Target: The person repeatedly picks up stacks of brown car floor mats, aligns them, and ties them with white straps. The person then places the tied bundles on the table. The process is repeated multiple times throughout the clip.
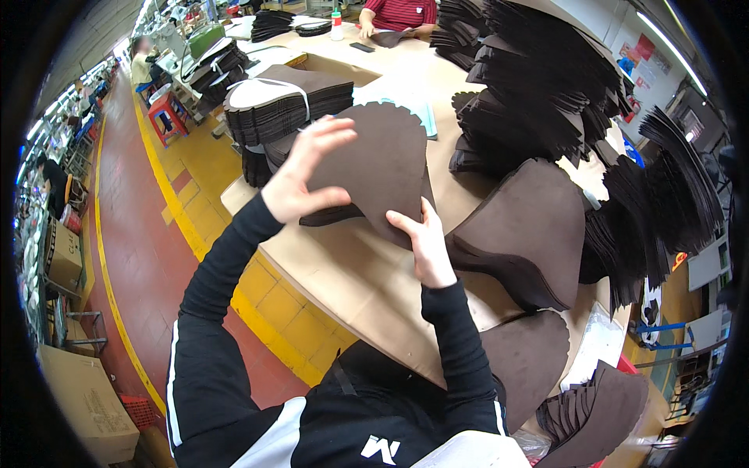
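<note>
I see a factory hall with a red floor (133, 234), then the tan worktable (351, 273) heaped with dark cut-piece stacks (538, 86). Above it, my left hand (300, 175) and right hand (425, 242) pinch one brown scalloped piece (378, 164).

The scalloped piece (382, 164) in my fingers (328, 136) is dark brown, like the stacks (530, 234) around it. The surface (351, 273) is tan, my sleeves (226, 273) black with a white stripe, and the floor (133, 234) red with yellow lines.
</note>
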Available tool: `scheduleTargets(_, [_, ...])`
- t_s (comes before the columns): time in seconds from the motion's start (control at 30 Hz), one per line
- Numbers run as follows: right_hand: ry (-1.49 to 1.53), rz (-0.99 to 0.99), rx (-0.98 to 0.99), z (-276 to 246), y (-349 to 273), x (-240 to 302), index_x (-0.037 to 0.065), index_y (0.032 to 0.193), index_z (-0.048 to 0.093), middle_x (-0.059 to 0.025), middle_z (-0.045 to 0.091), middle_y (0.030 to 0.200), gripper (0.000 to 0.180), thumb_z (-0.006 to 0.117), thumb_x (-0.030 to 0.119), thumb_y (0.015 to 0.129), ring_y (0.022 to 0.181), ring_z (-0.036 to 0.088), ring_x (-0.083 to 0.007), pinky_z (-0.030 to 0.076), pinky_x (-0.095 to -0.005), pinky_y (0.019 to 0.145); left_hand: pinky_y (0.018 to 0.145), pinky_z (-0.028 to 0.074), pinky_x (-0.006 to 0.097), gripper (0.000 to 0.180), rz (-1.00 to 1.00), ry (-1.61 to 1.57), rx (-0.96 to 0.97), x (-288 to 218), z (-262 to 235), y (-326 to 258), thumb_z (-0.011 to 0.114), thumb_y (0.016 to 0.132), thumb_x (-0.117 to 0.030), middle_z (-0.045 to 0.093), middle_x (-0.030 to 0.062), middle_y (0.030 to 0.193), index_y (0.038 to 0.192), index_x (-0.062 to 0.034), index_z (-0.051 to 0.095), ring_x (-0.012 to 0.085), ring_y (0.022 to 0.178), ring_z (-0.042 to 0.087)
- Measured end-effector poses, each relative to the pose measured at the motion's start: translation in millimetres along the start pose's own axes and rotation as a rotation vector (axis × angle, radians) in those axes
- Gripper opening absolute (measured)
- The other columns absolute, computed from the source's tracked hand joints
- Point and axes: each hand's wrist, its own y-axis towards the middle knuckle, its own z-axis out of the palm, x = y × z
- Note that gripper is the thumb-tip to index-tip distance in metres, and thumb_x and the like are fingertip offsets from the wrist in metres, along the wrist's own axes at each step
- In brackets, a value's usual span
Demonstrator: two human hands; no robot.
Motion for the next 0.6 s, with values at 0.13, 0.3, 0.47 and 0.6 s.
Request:
scheduleTargets(0.13, [-0.201, -0.118, 0.038, 16.9, -52.0, 4.4, -0.003, 0.133, 0.048, -0.0103, 0.060, 0.123, 0.059, 0.072, 0.005, 0.080, 0.113, 0.055, -0.0180, 0.041, -0.0307, 0.100, 0.118, 0.012, 0.046, 0.100, -0.444, -0.333, -0.095, 37.3, -3.1, -51.7, 0.081, 0.074, -0.031, 0.034, 0.0126, 0.150, 0.152, -0.0081, 0.022, 0.0243, 0.145, 0.024])
scheduleTargets(0.3, [-0.571, -0.170, 0.135, -16.7, -128.6, -5.5, -0.005, 0.129, 0.053, -0.0150, 0.063, 0.119, 0.064, 0.082, 0.005, 0.072, 0.111, 0.060, -0.0216, 0.045, -0.0337, 0.097, 0.116, 0.020, 0.044, 0.120, -0.533, -0.685, 0.016, 34.0, 48.2, -110.7, 0.088, 0.067, -0.038, 0.033, 0.0125, 0.151, 0.155, -0.0088, 0.012, 0.0271, 0.144, 0.025])
scheduleTargets(0.47, [-0.709, -0.216, 0.265, -40.5, -166.1, -29.0, -0.005, 0.116, 0.061, -0.0166, 0.070, 0.096, 0.056, 0.085, 0.010, 0.068, 0.087, 0.070, -0.0276, 0.052, -0.0339, 0.081, 0.118, 0.015, 0.036, 0.129, -0.518, -0.885, 0.042, 25.7, 111.4, -136.0, 0.087, 0.061, -0.055, 0.019, 0.0146, 0.160, 0.153, -0.0007, 0.015, 0.0256, 0.147, 0.018])
scheduleTargets(0.6, [-0.716, -0.163, 0.199, -55.8, -182.9, -35.5, -0.004, 0.111, 0.063, -0.0155, 0.070, 0.094, 0.050, 0.085, 0.008, 0.069, 0.084, 0.070, -0.0256, 0.052, -0.0322, 0.077, 0.118, 0.013, 0.036, 0.130, -0.506, -1.021, 0.078, 34.9, 133.7, -133.8, 0.087, 0.061, -0.054, 0.017, 0.0153, 0.160, 0.154, 0.0003, 0.012, 0.0253, 0.148, 0.015])
